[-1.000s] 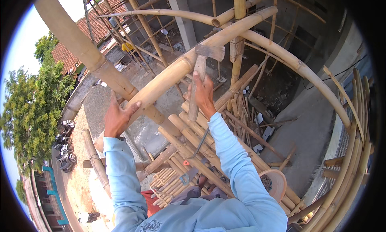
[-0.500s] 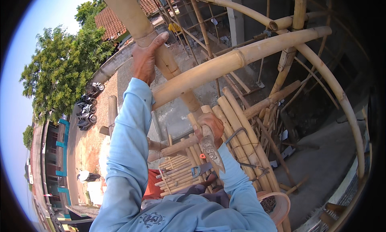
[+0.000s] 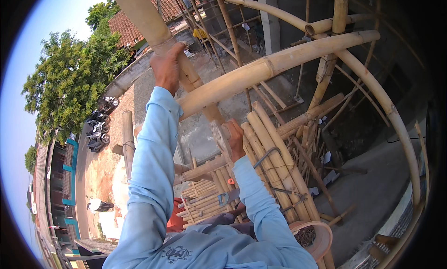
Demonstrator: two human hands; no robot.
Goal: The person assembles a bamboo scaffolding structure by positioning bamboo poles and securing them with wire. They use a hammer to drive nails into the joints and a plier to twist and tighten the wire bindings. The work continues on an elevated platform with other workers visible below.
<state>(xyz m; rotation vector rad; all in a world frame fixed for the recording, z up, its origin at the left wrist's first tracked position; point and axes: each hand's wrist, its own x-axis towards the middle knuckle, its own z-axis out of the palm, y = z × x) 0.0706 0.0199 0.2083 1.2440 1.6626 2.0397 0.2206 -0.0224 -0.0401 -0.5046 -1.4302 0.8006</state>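
My left hand [image 3: 166,68] is wrapped around a thick bamboo pole [image 3: 139,17] that slants down from the upper left. A horizontal bamboo beam [image 3: 242,73] crosses this pole just below that hand. Lower down, my right hand [image 3: 234,137] is closed on a hand tool with a worn grey metal blade [image 3: 219,137]; its exact kind is unclear. The blade is beside the pole's lower part, and I cannot tell whether it touches. My right fist partly hides the handle.
Bundled bamboo poles [image 3: 274,152] lie at my right, with bent metal rods on them. A handsaw [image 3: 229,197] rests below, above a bamboo platform [image 3: 205,201]. An orange-pink bucket [image 3: 326,236] stands near my right side. A curved bamboo pole [image 3: 391,110] arcs at the right.
My right hand has moved up and slightly left, and the blade has swung from pointing down over my forearm to beside the pole. My left hand keeps its grip.
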